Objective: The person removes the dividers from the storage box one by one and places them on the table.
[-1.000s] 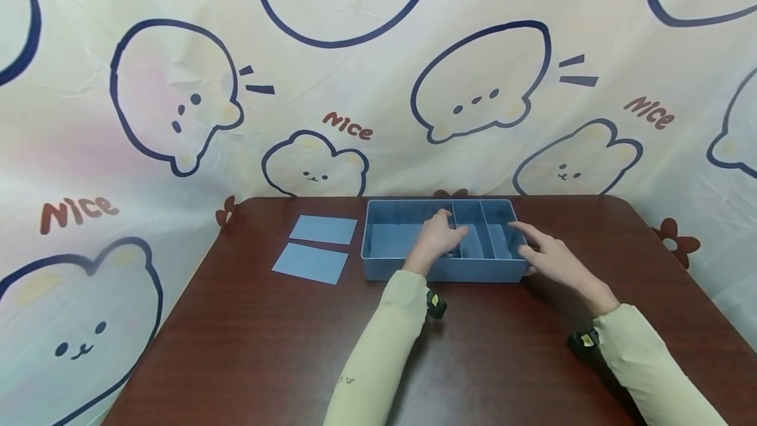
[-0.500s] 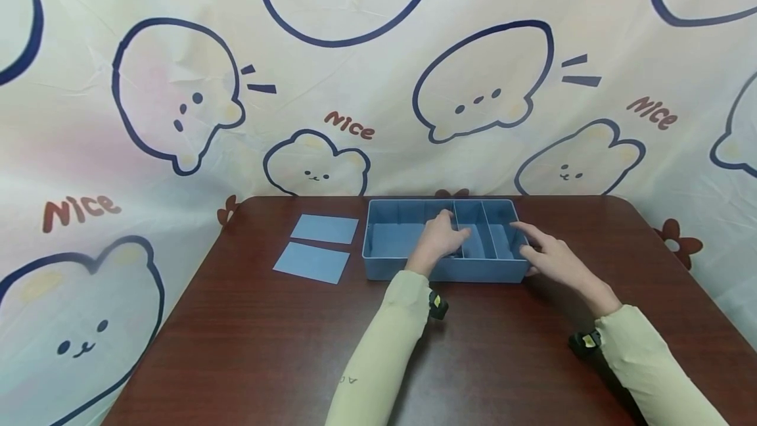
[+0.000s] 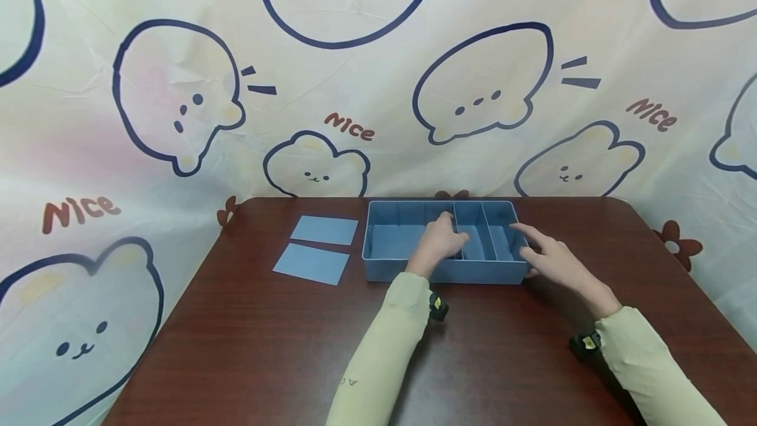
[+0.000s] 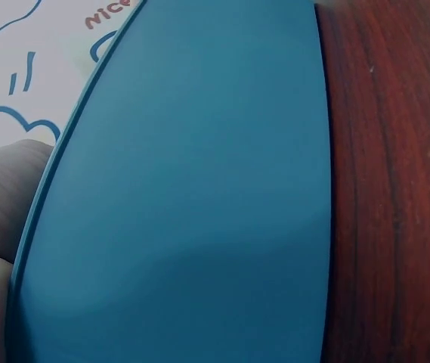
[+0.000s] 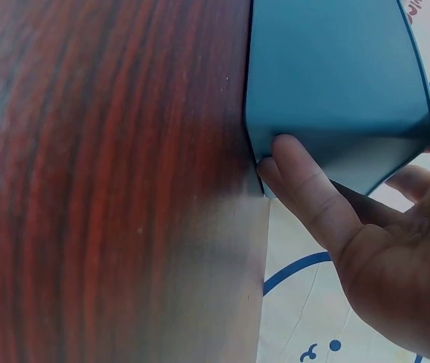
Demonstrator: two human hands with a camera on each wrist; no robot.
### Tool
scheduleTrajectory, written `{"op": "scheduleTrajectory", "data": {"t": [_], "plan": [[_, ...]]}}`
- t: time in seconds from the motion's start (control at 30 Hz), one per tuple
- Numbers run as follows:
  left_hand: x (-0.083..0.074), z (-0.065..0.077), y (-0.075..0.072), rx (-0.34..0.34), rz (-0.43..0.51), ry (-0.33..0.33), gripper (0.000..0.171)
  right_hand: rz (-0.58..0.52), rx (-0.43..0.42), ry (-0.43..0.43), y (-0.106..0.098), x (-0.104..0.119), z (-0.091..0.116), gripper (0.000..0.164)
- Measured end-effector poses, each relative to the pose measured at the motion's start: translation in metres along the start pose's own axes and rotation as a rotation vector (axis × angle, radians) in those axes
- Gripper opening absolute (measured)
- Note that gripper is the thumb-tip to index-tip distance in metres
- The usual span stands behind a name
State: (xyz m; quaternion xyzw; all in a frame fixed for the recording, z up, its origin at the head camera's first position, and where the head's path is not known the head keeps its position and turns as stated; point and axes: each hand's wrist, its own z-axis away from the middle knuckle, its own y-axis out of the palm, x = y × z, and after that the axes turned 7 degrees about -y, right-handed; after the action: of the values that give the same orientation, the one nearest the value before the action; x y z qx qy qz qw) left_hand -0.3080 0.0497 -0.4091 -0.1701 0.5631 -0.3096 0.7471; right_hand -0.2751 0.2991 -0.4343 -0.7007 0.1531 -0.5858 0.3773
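A blue box (image 3: 473, 273) with dividers stands on the table, long side toward me. My left hand (image 3: 435, 242) reaches over its front rim and pinches the divider (image 3: 457, 215) left of the middle compartment, thumb to the right and index finger to the left. Its other fingers are hidden. In the left wrist view, the front wall (image 4: 192, 151) fills most of the frame, with part of the hand behind its rim. At the right end of the box, my right hand (image 3: 556, 258) rests with fairly straight fingers. Two fingers (image 5: 309, 181) press the outer end wall near its bottom.
Two flat light-blue rectangular pieces, one farther back (image 3: 324, 229) and one nearer (image 3: 312, 263), lie left of the box. The dark brown wooden table (image 3: 248, 347) ends at a printed cloth backdrop (image 3: 378, 84). A second divider (image 3: 489, 232) stands in the box's right part.
Both hands and the box keep almost the same place. The left thumb shifts very slightly at the divider.
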Motion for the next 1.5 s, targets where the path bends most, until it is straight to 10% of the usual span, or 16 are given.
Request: {"op": "scheduleTrajectory", "data": {"t": [1.5], "plan": [[-0.0046, 0.0062, -0.0004, -0.110, 0.004, 0.066, 0.059, -0.002, 0.002, 0.005, -0.0014, -0.0014, -0.0012, 0.058]]}}
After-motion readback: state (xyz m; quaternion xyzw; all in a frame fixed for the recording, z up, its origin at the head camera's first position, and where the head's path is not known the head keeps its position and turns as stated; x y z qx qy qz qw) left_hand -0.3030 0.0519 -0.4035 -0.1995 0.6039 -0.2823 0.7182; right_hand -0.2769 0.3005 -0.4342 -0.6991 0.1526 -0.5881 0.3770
